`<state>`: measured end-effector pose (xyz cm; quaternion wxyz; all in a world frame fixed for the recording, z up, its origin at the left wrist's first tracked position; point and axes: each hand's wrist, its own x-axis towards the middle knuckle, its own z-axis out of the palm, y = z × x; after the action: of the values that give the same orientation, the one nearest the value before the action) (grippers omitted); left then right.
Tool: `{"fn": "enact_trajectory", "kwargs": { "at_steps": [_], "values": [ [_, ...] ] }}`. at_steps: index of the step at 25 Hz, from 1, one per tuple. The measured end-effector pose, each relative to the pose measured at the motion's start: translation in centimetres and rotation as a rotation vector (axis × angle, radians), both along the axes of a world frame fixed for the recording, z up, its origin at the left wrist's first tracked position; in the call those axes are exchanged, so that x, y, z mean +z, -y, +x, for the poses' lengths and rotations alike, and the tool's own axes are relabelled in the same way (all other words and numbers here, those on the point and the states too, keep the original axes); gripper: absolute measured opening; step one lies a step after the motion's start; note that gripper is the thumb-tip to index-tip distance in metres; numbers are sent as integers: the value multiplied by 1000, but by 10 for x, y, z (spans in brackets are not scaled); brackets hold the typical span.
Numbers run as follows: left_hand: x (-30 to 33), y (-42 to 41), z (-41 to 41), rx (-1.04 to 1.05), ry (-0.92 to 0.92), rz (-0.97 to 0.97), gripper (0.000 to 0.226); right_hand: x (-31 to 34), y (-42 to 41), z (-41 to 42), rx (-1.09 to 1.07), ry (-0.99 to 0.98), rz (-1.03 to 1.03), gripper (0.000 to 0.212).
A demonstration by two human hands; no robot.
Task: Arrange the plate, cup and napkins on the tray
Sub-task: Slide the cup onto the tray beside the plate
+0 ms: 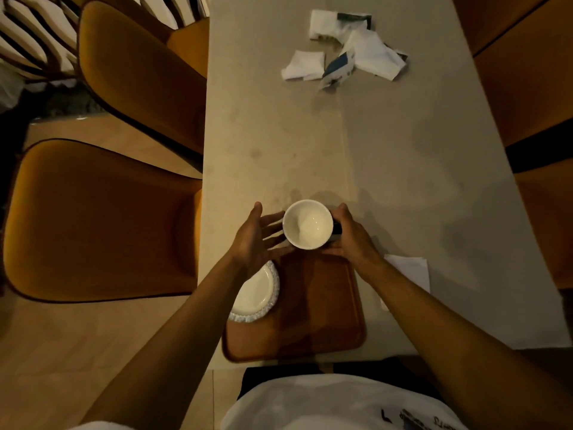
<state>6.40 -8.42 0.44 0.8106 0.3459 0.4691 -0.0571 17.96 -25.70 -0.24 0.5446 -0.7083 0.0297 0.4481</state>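
A white cup (308, 224) with a dark outside hangs just past the far edge of the wooden tray (322, 308). My right hand (350, 235) grips it from the right, at the handle side. My left hand (259, 235) is open, fingers spread, close to the cup's left side; whether it touches is unclear. A white plate (255, 291) with a ribbed rim lies on the tray's left part, partly under my left forearm. A folded white napkin (410, 271) lies on the table right of the tray, partly hidden by my right forearm.
Crumpled white napkins and torn wrappers (344, 48) lie at the far end of the beige table (387, 156). Mustard-coloured chairs (102, 225) stand along the left side, and more chairs (533, 88) on the right.
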Motion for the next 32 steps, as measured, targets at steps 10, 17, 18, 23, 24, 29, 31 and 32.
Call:
{"fn": "enact_trajectory", "kwargs": {
  "at_steps": [10, 17, 18, 23, 24, 29, 31, 32],
  "values": [
    [-4, 48, -50, 19, -59, -60, 69, -10, 48, -39, 151, 47, -58, 83],
    [-3, 54, -52, 12, -91, -9, 67, -28, 51, -40, 140, 67, -97, 57],
    [-3, 54, -53, 4, -97, 4, 67, -29, 51, -40, 137, 73, -98, 54],
    [-9, 46, -61, 59, -89, 47, 69, -30, 67, -35, -130, 121, -159, 48],
    [-9, 44, -63, 76, -77, 31, 71, -30, 72, -36, -174, 118, -163, 51],
    [-10, 46, -62, 90, -84, 14, 72, -32, 77, -43, -171, 41, -89, 57],
    [-8, 46, -60, 85, -85, 11, 72, -32, 73, -43, -193, 51, -91, 53],
    [-8, 46, -59, 78, -85, 12, 73, -32, 72, -42, -212, 66, -96, 48]
  ]
}}
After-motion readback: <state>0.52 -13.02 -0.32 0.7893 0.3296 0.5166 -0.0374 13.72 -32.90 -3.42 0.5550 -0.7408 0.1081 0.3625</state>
